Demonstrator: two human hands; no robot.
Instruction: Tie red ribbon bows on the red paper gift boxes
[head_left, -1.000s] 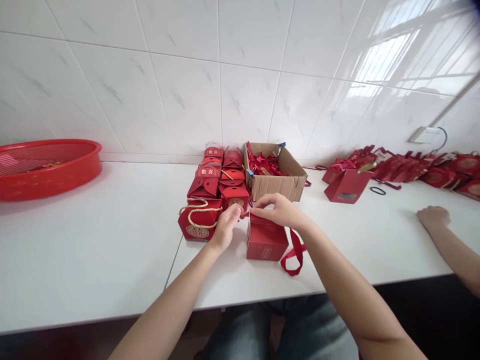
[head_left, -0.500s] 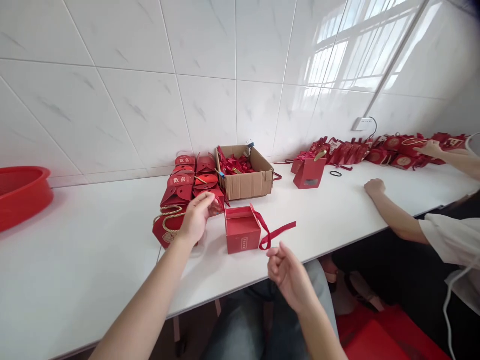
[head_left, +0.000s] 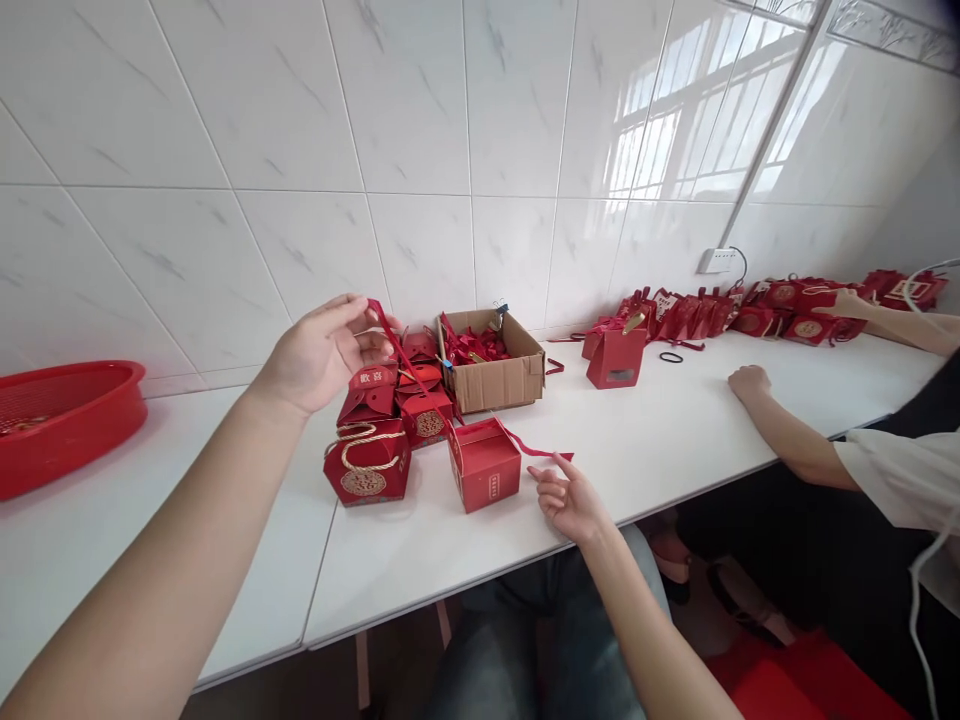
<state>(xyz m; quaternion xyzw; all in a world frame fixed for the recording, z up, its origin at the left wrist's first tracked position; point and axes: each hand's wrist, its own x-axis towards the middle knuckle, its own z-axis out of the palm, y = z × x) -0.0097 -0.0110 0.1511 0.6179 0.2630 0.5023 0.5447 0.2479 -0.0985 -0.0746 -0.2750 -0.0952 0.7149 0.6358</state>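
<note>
A small red gift box [head_left: 487, 470] stands on the table with a red ribbon [head_left: 409, 362] running up from its left side. My left hand [head_left: 326, 350] is raised above the left side of the table, thumb and finger closed on that ribbon, which is drawn out between hand and box. To the right of the box, my right hand [head_left: 566, 500] has some fingers curled and others apart, with no visible grip. The other ribbon end [head_left: 551, 456] passes by its fingertips; whether they touch, I cannot tell.
Several finished-looking red boxes [head_left: 367, 465] with rope handles stand left. A cardboard box [head_left: 499, 385] of ribbons is behind, a red basket [head_left: 75, 430] far left. Right are a red windowed box [head_left: 616, 358], a black ring [head_left: 671, 357], piled red boxes and a co-worker's arm [head_left: 787, 430].
My left hand has moved left and up, pulling the ribbon out from the box. The ribbon on the right has lifted and straightened. My right hand has shifted slightly, its fingers less curled.
</note>
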